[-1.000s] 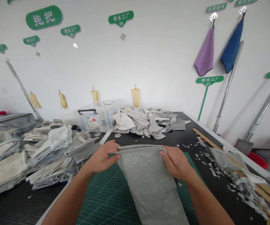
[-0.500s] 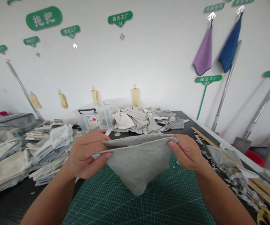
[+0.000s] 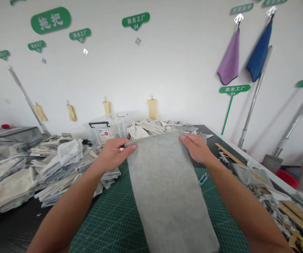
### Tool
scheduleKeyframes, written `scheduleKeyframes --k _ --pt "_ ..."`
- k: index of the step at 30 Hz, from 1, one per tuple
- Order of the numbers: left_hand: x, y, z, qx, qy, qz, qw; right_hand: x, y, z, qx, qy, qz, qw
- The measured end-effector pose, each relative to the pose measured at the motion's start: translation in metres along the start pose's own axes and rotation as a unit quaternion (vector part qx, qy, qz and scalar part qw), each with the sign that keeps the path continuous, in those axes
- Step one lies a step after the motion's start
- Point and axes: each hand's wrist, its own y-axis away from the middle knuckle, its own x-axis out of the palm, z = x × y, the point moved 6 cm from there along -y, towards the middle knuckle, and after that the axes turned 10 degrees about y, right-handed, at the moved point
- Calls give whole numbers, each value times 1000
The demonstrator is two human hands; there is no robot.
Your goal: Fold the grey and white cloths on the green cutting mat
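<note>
A long grey cloth (image 3: 167,186) hangs stretched between my two hands, its lower end reaching down over the green cutting mat (image 3: 106,218). My left hand (image 3: 116,151) pinches its upper left corner, thumb on the near face. At the upper right corner my right hand (image 3: 196,146) grips the edge in the same way. The fingers behind the cloth are partly hidden. Just right of the cloth, a small light-blue cutter (image 3: 203,179) lies on the mat.
Stacks of grey and white cloths (image 3: 53,168) fill the left side. A clear plastic box (image 3: 101,133) and a heap of cloth pieces (image 3: 151,127) stand behind. On the right lie wooden strips (image 3: 230,153), fabric scraps (image 3: 269,207) and gold-coloured scissors (image 3: 298,242).
Both hands have risen and spread the cloth's top edge taut. The cloth, folded and gaping before, now hangs flat and full length. The cutter is now more visible.
</note>
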Motion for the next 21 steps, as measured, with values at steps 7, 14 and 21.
scheduleKeyframes --k 7,14,21 --pt "-3 4 -8 186 -161 -29 969 -10 -2 12 -152 167 39 973" --pt "57 124 -31 250 -132 180 942 27 120 15 -272 53 289 916" --pt "114 214 -50 216 -86 242 942 60 201 20 -154 -14 377 913"
